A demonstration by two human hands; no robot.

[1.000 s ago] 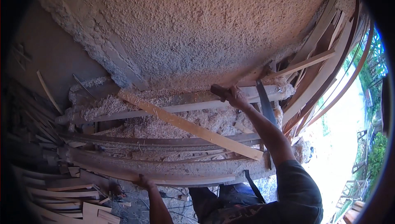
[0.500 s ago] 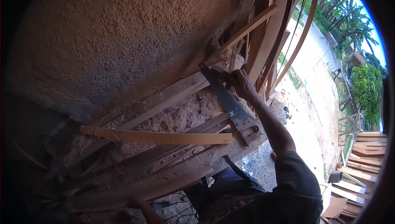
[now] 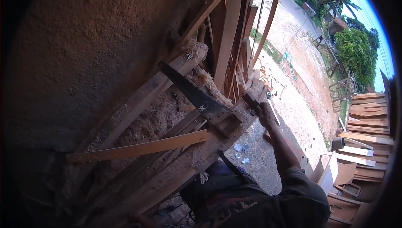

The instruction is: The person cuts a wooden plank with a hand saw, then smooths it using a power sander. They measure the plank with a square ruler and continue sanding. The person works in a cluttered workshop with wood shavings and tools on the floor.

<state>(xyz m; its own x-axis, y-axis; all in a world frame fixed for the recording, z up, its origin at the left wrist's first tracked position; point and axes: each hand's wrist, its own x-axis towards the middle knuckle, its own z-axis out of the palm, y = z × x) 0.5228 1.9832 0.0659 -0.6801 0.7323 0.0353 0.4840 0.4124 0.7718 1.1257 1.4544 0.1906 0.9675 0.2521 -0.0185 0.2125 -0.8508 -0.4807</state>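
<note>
My right hand (image 3: 265,114) is closed around a dark brown block-like tool (image 3: 251,101) at the far end of the near beam; its exact kind does not show. My left hand (image 3: 140,219) is low at the bottom edge, by the near beam; shadow hides its fingers. A handsaw (image 3: 197,98) lies across the bench beams, handle toward me and toothed blade pointing far left, with no hand on it. Left of its handle, a slightly curved light wooden strip (image 3: 138,147) rests over the beams.
Wood shavings (image 3: 148,121) fill the gap between the bench beams (image 3: 138,104). A rough wall (image 3: 96,47) rises at the left. Long boards (image 3: 228,39) lean beyond the bench. Stacked timber (image 3: 368,131) stands at the right, past the sunlit ground.
My right hand has moved with the dark tool from the far beam, near the saw's tip, to the near beam's end. The view has swung right; the saw still lies across the bench.
</note>
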